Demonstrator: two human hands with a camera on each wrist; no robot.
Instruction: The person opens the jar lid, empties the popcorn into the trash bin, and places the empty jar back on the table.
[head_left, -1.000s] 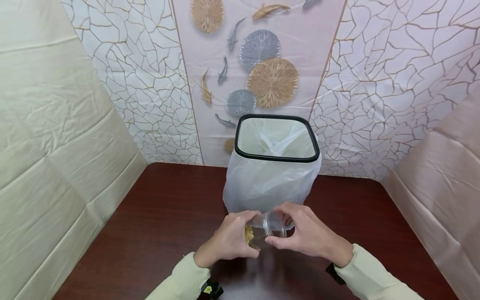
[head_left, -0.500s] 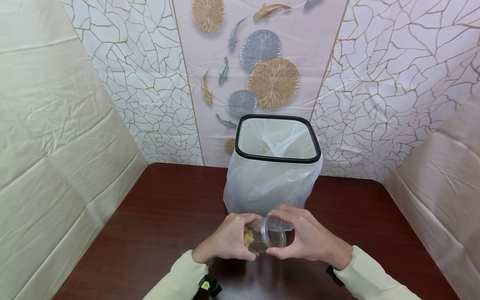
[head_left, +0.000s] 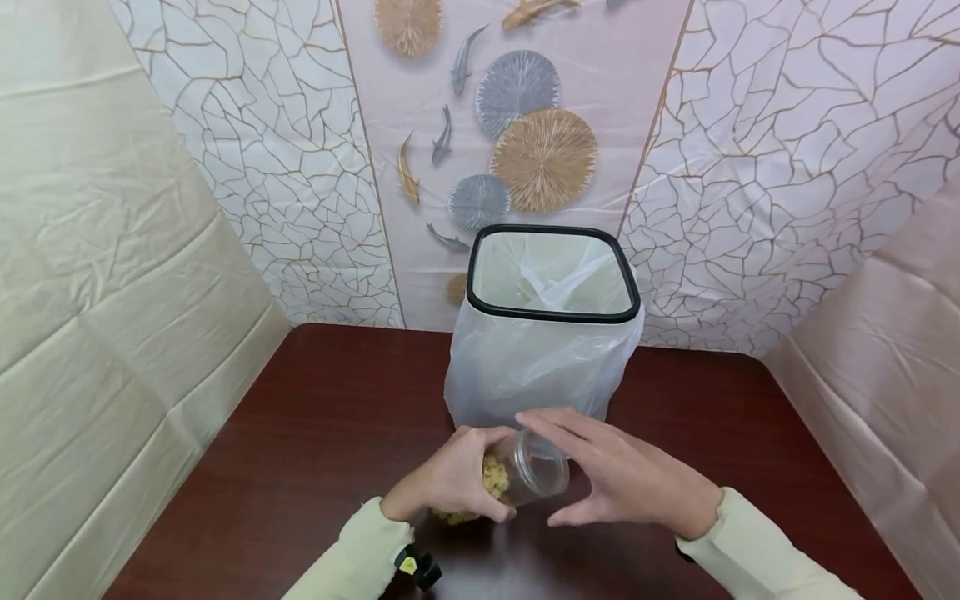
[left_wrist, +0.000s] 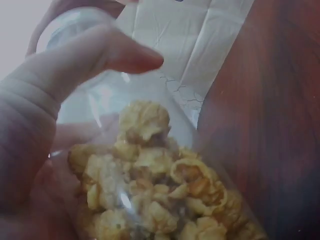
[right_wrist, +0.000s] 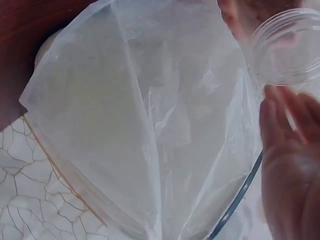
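Note:
A clear plastic jar (head_left: 516, 479) lies tilted on its side in the air, low over the table. My left hand (head_left: 453, 475) grips it round the body, thumb across the near side. Caramel-coloured popcorn (left_wrist: 150, 180) fills the lower part, seen through the wall in the left wrist view. The jar's ridged round end (right_wrist: 287, 50) points right, towards my right hand (head_left: 622, 471). That hand is spread, thumb and fingers apart around the end, and holds nothing. Its fingertips (right_wrist: 270, 92) are close beside the ridged rim in the right wrist view.
Behind the hands stands a white bin (head_left: 543, 367) with a black rim ring and a translucent bag liner. The dark red-brown table (head_left: 330, 417) is enclosed by cloth walls, with a patterned backdrop (head_left: 285, 167) behind.
My right thumb and fingers have come off the jar's ridged end and spread wider. The left hand keeps its grip, with the jar tilted slightly more and popcorn showing more.

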